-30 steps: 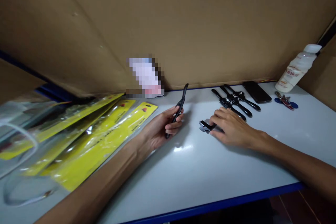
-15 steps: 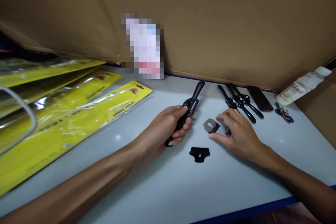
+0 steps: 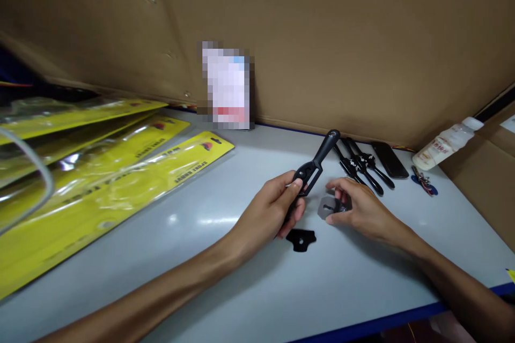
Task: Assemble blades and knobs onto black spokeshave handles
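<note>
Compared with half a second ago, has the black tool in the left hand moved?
Yes: the held tool moved rightward in the view, its upper end now nearer the resting black tools.

My left forearm (image 3: 173, 289): bare, running from the lower left corner of my view up toward the middle.
My left wrist (image 3: 236, 241): almost straight, in line with the forearm.
My left hand (image 3: 279, 201): closed in a grip.
Left thumb (image 3: 295, 188): pressed along the top, pointing forward and right.
Left fingers (image 3: 298, 213): curled underneath, their ends showing past the thumb.
My right forearm (image 3: 442, 268): bare, slanting inward from the lower right.
My right hand (image 3: 364, 206): held low, back upward, fingers bent toward the left one, near but apart.
Right thumb (image 3: 338, 218): stretched leftward below the bent fingers; whether they pinch, I can't tell.
</note>
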